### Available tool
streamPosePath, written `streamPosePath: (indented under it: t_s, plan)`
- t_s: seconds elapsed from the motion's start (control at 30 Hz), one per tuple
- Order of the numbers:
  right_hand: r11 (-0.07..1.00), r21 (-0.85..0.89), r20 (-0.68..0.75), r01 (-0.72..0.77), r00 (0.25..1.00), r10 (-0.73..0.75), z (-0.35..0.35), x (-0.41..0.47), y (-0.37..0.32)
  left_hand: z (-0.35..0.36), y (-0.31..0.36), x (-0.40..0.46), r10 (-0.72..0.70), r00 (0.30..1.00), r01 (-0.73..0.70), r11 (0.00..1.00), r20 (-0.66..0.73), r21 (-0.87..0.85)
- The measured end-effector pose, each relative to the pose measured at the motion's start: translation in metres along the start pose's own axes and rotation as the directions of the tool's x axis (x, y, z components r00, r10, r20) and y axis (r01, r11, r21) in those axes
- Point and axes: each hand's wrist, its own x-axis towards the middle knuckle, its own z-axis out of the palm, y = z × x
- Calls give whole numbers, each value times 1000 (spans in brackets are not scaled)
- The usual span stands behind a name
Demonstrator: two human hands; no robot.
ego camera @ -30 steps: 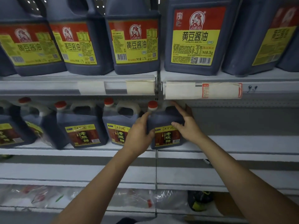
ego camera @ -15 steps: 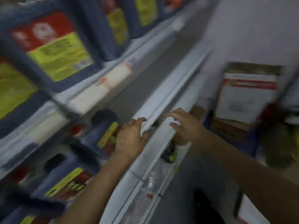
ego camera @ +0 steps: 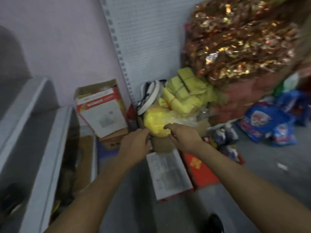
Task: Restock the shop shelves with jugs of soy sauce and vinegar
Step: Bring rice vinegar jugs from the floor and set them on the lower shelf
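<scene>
The view is blurred by motion. My left hand (ego camera: 134, 145) and my right hand (ego camera: 183, 137) reach forward side by side over the floor, both empty with fingers loosely apart. Several dark jugs (ego camera: 225, 133) with pale caps stand on the floor just right of my right hand, partly hidden behind my forearm. The white shelf edges (ego camera: 43, 148) run along the left. No jug on the shelves is in view.
An open red-and-white carton (ego camera: 102, 111) leans on the wall. Yellow bundles (ego camera: 183, 96) and a yellow bag (ego camera: 156, 125) lie ahead, below a big gold-and-red sack (ego camera: 239, 41). A flat white box (ego camera: 168, 174), a red box (ego camera: 200, 169) and blue bags (ego camera: 269, 125) cover the floor.
Both hands have let go of the vinegar jug on the shelf. The view has swung right and down, from the shelves to the goods on the floor.
</scene>
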Motion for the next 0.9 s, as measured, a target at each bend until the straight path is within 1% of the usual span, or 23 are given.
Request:
streamPosePath:
  t_s: [0.07,0.13,0.23,0.33,0.43,0.5,0.57,0.67,0.7,0.8,0.83,0.9]
  plan:
    - [998,-6,-6,-64,998,64,-8,-19,70,26,57,43,50,998,-50,999,37,2]
    - [995,11,-18,-98,995,99,-15,-32,132,51,107,83,90,992,-90,996,93,-3]
    - [983,81,-39,-162,985,165,-30,-48,211,88,171,139,180,972,-178,984,150,-27]
    - [950,121,24,-289,957,288,-33,-53,274,118,213,181,197,959,-182,979,204,-92]
    - [901,126,63,-414,910,409,-23,-58,321,158,231,209,206,949,-158,966,240,-206]
    - [838,170,80,-519,855,513,-14,-63,347,187,233,226,221,935,-161,961,277,-225]
    - [779,160,112,-606,795,596,0,-66,377,219,230,248,231,916,-158,959,328,-234]
    - [738,120,152,-664,747,647,18,-73,412,248,231,276,278,872,-217,957,402,-192]
    - [724,111,159,-681,731,663,26,-73,425,262,231,290,292,860,-225,953,418,-203]
    - [695,108,147,-711,703,696,49,-69,459,302,235,330,304,813,-244,952,497,-183]
    - [689,104,154,-717,696,701,58,-66,470,318,236,342,316,804,-252,948,503,-193]
    - [675,96,181,-732,680,711,84,-60,493,356,238,361,321,784,-212,943,531,-257]
